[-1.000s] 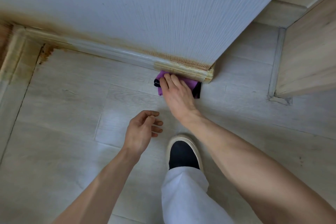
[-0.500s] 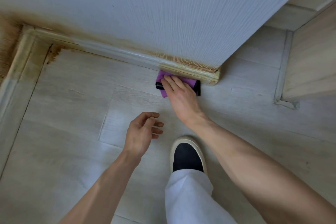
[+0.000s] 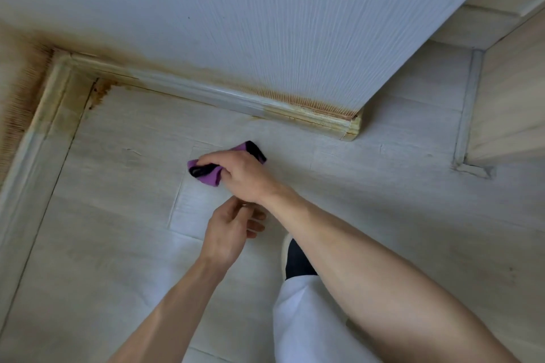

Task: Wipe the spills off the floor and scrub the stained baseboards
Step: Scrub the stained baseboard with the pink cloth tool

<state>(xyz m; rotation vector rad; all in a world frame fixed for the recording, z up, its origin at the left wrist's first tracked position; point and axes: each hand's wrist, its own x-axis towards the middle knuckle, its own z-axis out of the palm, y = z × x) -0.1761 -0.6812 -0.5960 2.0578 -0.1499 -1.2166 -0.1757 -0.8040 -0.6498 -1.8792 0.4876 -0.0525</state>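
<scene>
Crumpling purple-and-black cloth [image 3: 210, 175] in right hand [image 3: 246, 177]

Bare forearms, white trouser leg [image 3: 298, 318], black sock [image 3: 298, 262], cream slip-on shoe [image 3: 285, 247]

Soft, even daylight fills the scene, bright but without glare, and the pale floor [image 3: 383, 186] shows only faint, diffuse shadows under the arms. The wide-angle lens bends straight lines, so the baseboard [image 3: 224, 97] curves and the wall [image 3: 265, 9] leans outward. Detail is slightly soft, most of all at the left edge.
</scene>
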